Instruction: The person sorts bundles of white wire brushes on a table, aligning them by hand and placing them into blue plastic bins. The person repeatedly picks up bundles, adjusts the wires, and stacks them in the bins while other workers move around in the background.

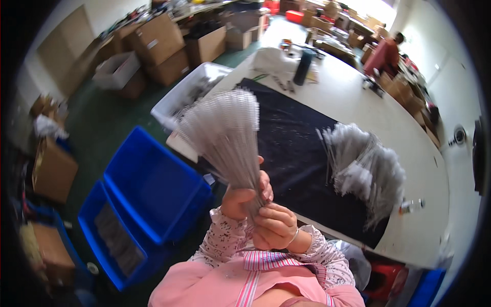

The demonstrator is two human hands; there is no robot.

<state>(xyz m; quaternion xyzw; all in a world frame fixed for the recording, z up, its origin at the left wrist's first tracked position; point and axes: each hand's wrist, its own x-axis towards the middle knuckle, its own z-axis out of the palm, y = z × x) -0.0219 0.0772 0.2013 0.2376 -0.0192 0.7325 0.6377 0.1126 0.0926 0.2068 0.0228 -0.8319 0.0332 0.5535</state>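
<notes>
A fanned bundle of thin wire-stemmed bottle brushes (pixel 225 128) stands upright in front of me, with its pale bristle ends at the top. My left hand (pixel 239 200) is wrapped round the stems. Just below it, my right hand (pixel 275 225) is closed on the lower ends of the same bundle, and its fingertips are partly hidden. A loose pile of similar brushes (pixel 358 169) lies to the right on a black cloth (pixel 286 138) that covers part of the white table (pixel 414 143).
An empty-looking blue bin (pixel 153 179) and another blue bin (pixel 115 240) with grey contents stand at my left. A white tub (pixel 166 105) adjoins the table. On the table are a dark bottle (pixel 304 66) and a small clear container (pixel 411 205). A person (pixel 383 56) is farther back.
</notes>
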